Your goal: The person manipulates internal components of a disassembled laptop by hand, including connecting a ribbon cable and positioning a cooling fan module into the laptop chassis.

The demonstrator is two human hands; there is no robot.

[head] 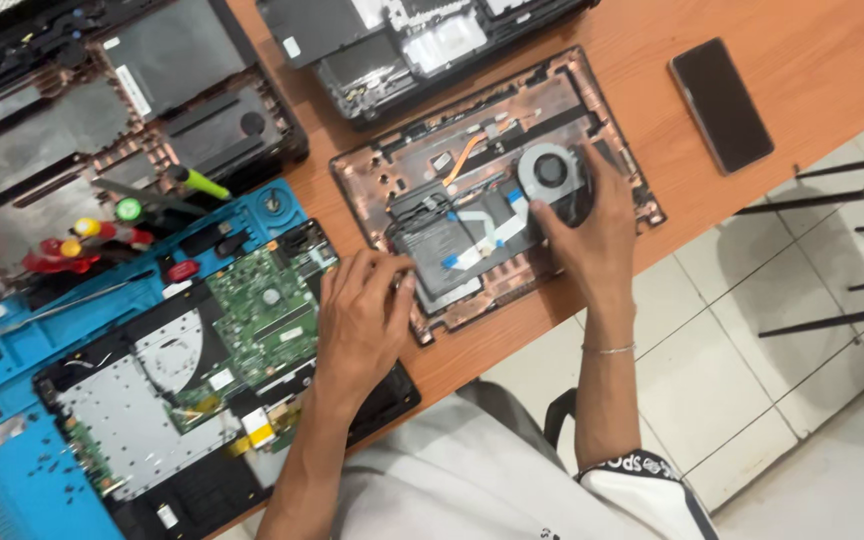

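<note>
Nearest the camera, a white-sleeved person's two forearms reach up the frame to an opened laptop base (492, 190) lying slantwise at centre on the wooden table (652, 40), its long axis running lower left to upper right. Left hand (362, 320) rests curled on the base's lower-left corner, grasping nothing visible. Right hand (592, 225) presses fingers spread beside the round cooling fan (549, 172), directly above it.

An orange-brown wooden table (812, 50) is seen; pale floor tiles (712, 390) and black chair legs (822, 250) are shown beside it.
</note>
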